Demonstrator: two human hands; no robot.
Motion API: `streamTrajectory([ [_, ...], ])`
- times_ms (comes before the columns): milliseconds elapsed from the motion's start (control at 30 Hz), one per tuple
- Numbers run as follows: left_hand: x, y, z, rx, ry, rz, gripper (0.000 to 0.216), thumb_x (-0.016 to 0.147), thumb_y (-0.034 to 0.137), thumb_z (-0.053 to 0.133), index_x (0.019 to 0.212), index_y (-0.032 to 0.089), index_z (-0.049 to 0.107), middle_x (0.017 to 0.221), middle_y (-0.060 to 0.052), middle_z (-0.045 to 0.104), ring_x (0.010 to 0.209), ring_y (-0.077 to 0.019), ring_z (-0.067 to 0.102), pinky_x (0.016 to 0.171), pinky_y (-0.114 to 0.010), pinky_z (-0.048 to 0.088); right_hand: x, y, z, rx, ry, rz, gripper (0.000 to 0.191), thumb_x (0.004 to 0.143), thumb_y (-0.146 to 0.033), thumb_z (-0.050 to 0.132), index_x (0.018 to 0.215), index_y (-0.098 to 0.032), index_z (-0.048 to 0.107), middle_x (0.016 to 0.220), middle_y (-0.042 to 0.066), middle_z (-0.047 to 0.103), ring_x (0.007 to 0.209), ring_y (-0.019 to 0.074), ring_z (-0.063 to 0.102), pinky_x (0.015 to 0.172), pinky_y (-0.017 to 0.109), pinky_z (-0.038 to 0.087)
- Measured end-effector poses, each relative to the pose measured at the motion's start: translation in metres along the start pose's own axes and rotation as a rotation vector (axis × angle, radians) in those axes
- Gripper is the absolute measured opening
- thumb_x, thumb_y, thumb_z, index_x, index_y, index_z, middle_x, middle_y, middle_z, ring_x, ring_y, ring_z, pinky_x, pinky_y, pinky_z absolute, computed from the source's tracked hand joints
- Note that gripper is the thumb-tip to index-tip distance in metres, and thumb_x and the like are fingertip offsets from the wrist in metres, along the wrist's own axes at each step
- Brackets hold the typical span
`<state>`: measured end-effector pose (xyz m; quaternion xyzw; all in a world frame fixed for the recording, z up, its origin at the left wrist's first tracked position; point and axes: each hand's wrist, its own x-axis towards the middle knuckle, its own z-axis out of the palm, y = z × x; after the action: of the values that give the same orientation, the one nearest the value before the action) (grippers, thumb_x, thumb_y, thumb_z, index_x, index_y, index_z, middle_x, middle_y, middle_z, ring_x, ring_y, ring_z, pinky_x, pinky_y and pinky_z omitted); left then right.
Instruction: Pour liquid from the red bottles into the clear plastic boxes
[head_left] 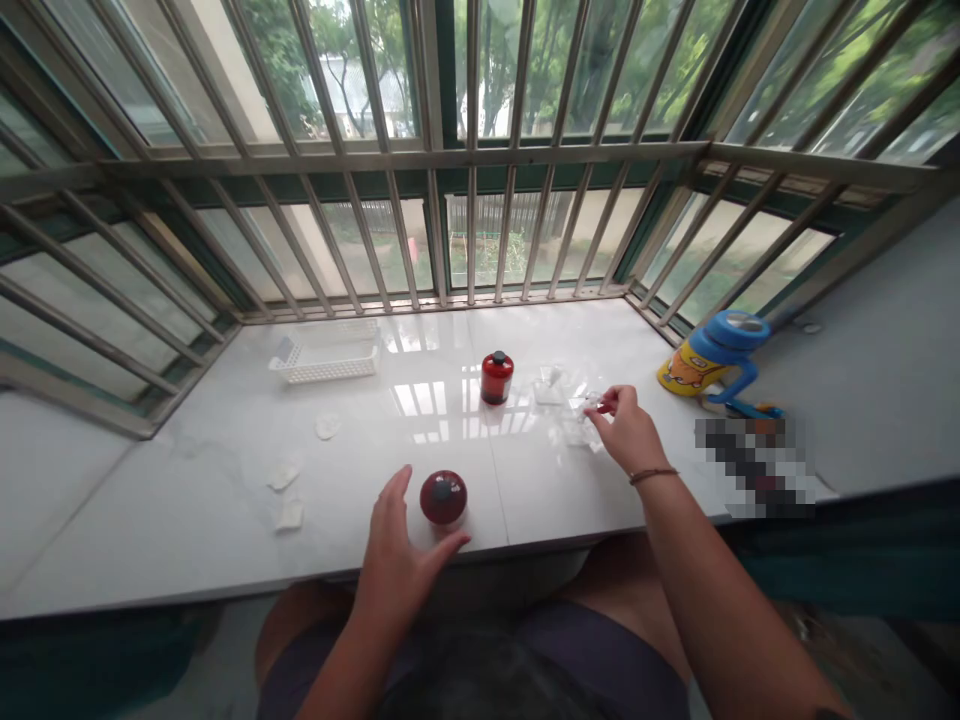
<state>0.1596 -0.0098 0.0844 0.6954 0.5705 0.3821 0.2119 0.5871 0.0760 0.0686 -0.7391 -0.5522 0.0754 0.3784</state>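
My left hand rests near the front edge of the white sill, fingers apart, cupped around a small round dark-red jar without clearly gripping it. My right hand reaches further in and pinches a small red-tipped item over some clear plastic pieces. A second red jar with a black cap stands upright in the middle of the sill.
A white slotted plastic tray sits at the back left. Several white cotton pads lie at the left. A blue and yellow handled cup stands at the right. Metal window bars close off the back.
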Motion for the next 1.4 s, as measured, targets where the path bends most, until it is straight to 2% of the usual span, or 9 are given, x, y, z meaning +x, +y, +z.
streamTrajectory([
  [100,0.006,-0.017,0.020,-0.043,-0.154,-0.161,0.097,0.069,0.039,0.098,0.151,0.021,0.051,0.147,-0.016,0.065,0.136,-0.0368,0.063,0.118,-0.058,0.052,0.012,0.008,0.007,-0.003,-0.015,0.006,0.043,0.087,-0.052,0.068,0.112,-0.026,0.046,0.099,0.010,0.076,0.089,0.0302,0.076,0.076,0.040,0.056],
  [200,0.015,-0.018,0.030,-0.068,-0.194,-0.213,0.076,0.072,0.038,0.094,0.139,0.021,0.062,0.133,-0.012,0.073,0.124,-0.0322,0.070,0.111,-0.050,0.055,0.016,0.012,0.011,0.009,-0.028,0.003,0.045,0.087,-0.050,0.068,0.117,-0.025,0.047,0.104,0.012,0.077,0.092,0.0299,0.077,0.080,0.042,0.057],
  [400,0.053,0.008,0.045,-0.142,-0.165,-0.160,0.070,0.073,0.046,0.094,0.133,0.024,0.066,0.126,-0.010,0.076,0.113,-0.0310,0.073,0.102,-0.047,0.057,0.003,0.012,-0.008,0.038,-0.001,-0.047,0.056,0.090,-0.053,0.068,0.133,-0.023,0.050,0.131,0.014,0.073,0.103,0.0270,0.074,0.091,0.044,0.058],
  [733,0.148,0.041,0.127,-0.225,-0.207,-0.086,0.069,0.072,0.039,0.096,0.133,0.024,0.065,0.125,-0.009,0.076,0.114,-0.0315,0.072,0.097,-0.042,0.056,-0.064,0.062,-0.048,-0.125,0.080,0.157,0.037,0.096,-0.044,0.057,0.126,-0.023,0.061,0.104,0.009,0.079,0.091,0.0254,0.076,0.080,0.037,0.056],
  [967,0.156,0.032,0.152,-0.222,-0.197,-0.091,0.068,0.078,0.037,0.092,0.136,0.019,0.061,0.131,-0.013,0.073,0.119,-0.0314,0.070,0.101,-0.042,0.053,-0.034,0.094,-0.041,-0.300,-0.011,0.144,0.031,0.095,-0.037,0.058,0.116,-0.018,0.071,0.118,0.014,0.078,0.097,0.0262,0.075,0.085,0.038,0.055],
  [1067,0.148,0.027,0.147,-0.203,-0.174,-0.098,0.079,0.074,0.040,0.094,0.141,0.018,0.058,0.142,-0.017,0.066,0.129,-0.0339,0.065,0.105,-0.044,0.053,-0.010,0.097,-0.024,-0.376,-0.037,0.093,0.036,0.096,-0.031,0.055,0.123,-0.013,0.072,0.126,0.019,0.075,0.110,0.0292,0.071,0.097,0.041,0.052],
  [1167,0.125,0.024,0.125,-0.187,-0.139,-0.099,0.073,0.082,0.048,0.086,0.141,0.018,0.057,0.145,-0.018,0.063,0.131,-0.0337,0.064,0.103,-0.046,0.055,0.003,0.099,-0.012,-0.440,-0.081,0.055,0.031,0.096,-0.025,0.054,0.114,-0.013,0.077,0.116,0.020,0.077,0.104,0.0297,0.071,0.096,0.042,0.052],
  [1267,0.087,0.017,0.093,-0.186,-0.116,-0.087,0.050,0.093,0.049,0.073,0.133,0.020,0.061,0.135,-0.015,0.068,0.120,-0.0294,0.069,0.092,-0.042,0.060,0.001,0.101,-0.011,-0.482,-0.111,0.028,0.029,0.097,-0.022,0.051,0.101,-0.017,0.079,0.104,0.017,0.079,0.094,0.0276,0.071,0.090,0.041,0.052],
  [1400,0.027,-0.011,0.051,-0.079,-0.056,-0.037,0.033,0.099,0.049,0.066,0.117,0.022,0.068,0.101,-0.005,0.075,0.086,-0.0216,0.070,0.077,-0.035,0.059,-0.021,0.097,-0.017,-0.505,-0.113,-0.012,0.032,0.099,-0.020,0.048,0.101,-0.018,0.079,0.106,0.017,0.079,0.094,0.0280,0.071,0.091,0.042,0.054],
])
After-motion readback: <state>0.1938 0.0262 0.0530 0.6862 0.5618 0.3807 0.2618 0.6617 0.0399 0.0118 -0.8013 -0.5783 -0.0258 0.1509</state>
